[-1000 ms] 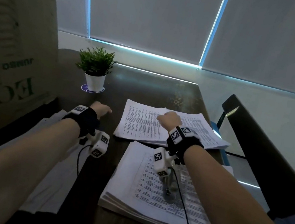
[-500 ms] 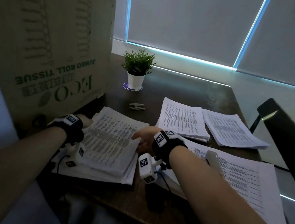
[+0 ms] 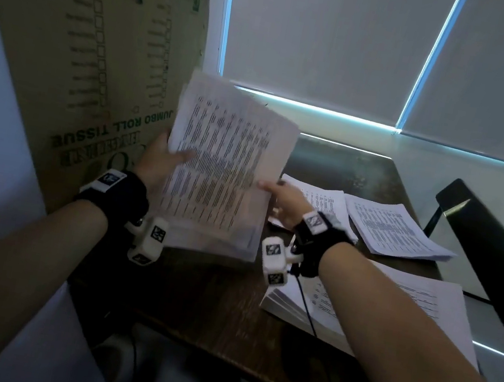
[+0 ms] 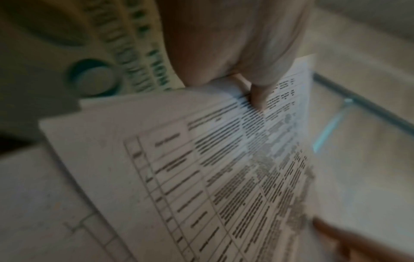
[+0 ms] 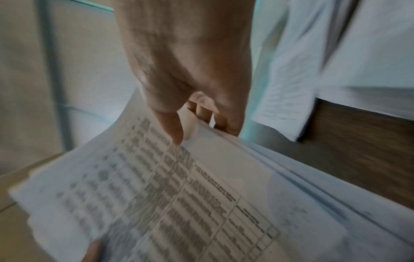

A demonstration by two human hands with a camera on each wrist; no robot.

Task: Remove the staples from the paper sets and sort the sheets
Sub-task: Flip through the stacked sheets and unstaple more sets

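Note:
I hold a thick set of printed sheets [image 3: 224, 169] up in the air over the left part of the dark wooden table [image 3: 218, 302], tilted toward me. My left hand [image 3: 162, 159] grips its left edge, thumb on the printed face. My right hand [image 3: 279, 198] pinches its right edge, thumb on top and fingers underneath. The left wrist view shows the thumb pressed on the sheets [image 4: 201, 177]; the right wrist view shows the pinch on the stack [image 5: 179, 203]. No staple is visible; the pictures are blurred.
Two paper piles [image 3: 394, 229] lie at the back right of the table, and a larger stack [image 3: 416, 315] lies near its right front edge. A big cardboard box [image 3: 91, 64] stands close on the left. A black chair [image 3: 494, 251] is on the right.
Both hands took hold of the paper stack on the left of the table and lifted it off into the air, tilting it up. My head turned left.

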